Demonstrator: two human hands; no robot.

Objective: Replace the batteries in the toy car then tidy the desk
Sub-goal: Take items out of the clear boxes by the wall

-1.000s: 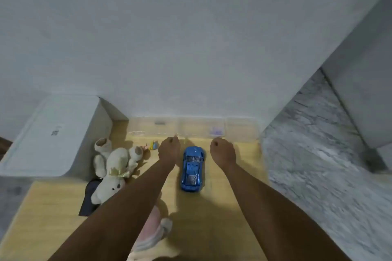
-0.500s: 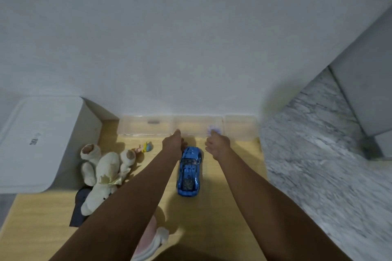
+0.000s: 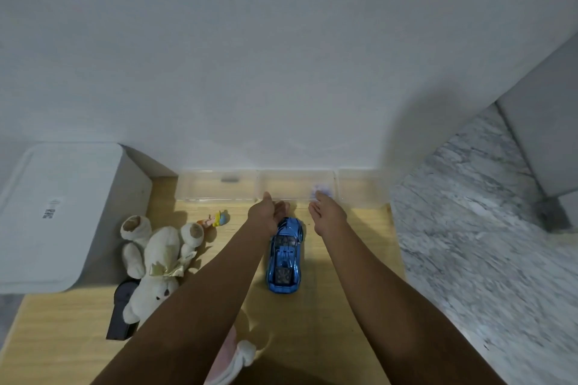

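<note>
While both hands reach past the blue toy car (image 3: 285, 256) toward the clear organizer tray (image 3: 359, 187) at the wall, the left hand (image 3: 266, 212), fingers loosely spread and holding nothing, hangs just over the car's far end and could nudge or roll it; the right hand (image 3: 327, 212), also relaxed and apparently empty, nears a small purple item (image 3: 322, 190) in the tray and might knock it aside. The car lies on the wooden desk (image 3: 337, 306) between the forearms, wheels down; its long axis runs from the person toward the wall, though which end is the front cannot be told.

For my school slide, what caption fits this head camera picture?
Two hands reach over a blue toy car toward clear trays on a wooden desk.
</note>
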